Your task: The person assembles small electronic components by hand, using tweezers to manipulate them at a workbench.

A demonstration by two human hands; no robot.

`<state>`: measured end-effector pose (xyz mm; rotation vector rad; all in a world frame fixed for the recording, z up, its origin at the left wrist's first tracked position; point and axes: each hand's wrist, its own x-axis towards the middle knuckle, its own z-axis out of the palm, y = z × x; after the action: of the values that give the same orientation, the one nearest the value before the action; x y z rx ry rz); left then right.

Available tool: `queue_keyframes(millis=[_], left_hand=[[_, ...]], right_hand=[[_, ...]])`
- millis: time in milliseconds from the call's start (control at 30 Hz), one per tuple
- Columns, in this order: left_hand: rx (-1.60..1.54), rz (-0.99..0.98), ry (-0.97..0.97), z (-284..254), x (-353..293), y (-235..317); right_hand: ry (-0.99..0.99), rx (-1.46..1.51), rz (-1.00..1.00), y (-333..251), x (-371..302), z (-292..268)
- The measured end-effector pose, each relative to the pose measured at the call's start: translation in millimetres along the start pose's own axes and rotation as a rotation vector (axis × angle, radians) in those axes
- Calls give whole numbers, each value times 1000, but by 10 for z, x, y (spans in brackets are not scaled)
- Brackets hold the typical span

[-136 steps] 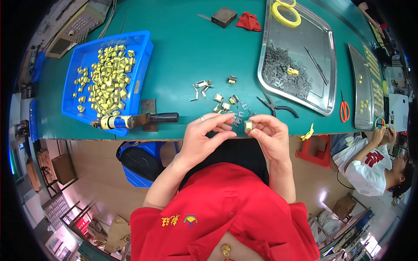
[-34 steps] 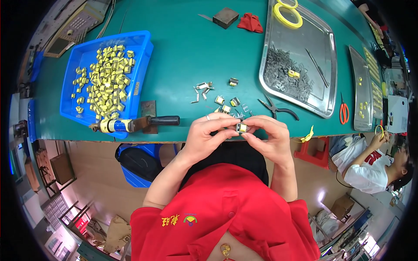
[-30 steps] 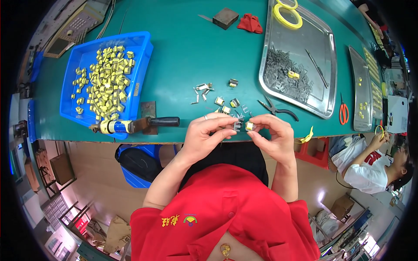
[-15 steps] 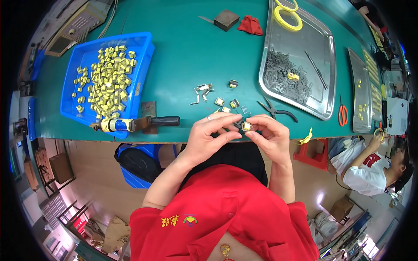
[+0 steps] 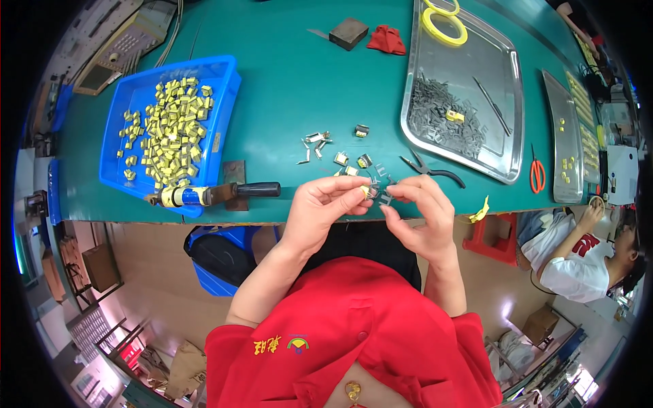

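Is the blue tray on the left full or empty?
Partly full. The blue tray holds many small yellow parts heaped loosely over its middle, while bare blue floor shows along its edges and corners.

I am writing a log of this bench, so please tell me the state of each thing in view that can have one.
left hand: pinching a small yellow-taped part
right hand: fingertips on the same part
blue bin: open, holds many yellow pieces
steel tray: holds a pile of dark grey metal pieces
pliers: lying on the table, not held
orange scissors: lying closed
black-handled tool: lying at the table edge
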<state>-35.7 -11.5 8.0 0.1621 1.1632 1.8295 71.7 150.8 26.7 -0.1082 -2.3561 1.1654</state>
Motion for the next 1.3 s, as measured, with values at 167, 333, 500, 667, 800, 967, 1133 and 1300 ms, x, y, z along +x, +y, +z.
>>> queue_keyframes(millis=[167,333,500,667,800,967,1133,1300], left_hand=[[-80,-59,16,17,6,36],[-76,-40,-12,-19,17,-19],[-31,-48,31,9,-5,-33],[-18,-6,53,58,-22,-62],[25,41,198,52,-16,-13],[-160,20,117,-85,-68,94],[-375,-48,37,-73,-42,-4],[-406,-13,55,-147,-123,-38]], right_hand=[[-30,-7,32,107,2,8],[-16,49,12,15,46,63],[-30,-36,-56,14,47,112],[25,4,-68,10,32,143],[113,93,1,-10,-7,95],[80,123,107,80,-42,-25],[64,47,109,83,-56,10],[56,62,167,80,-53,-17]])
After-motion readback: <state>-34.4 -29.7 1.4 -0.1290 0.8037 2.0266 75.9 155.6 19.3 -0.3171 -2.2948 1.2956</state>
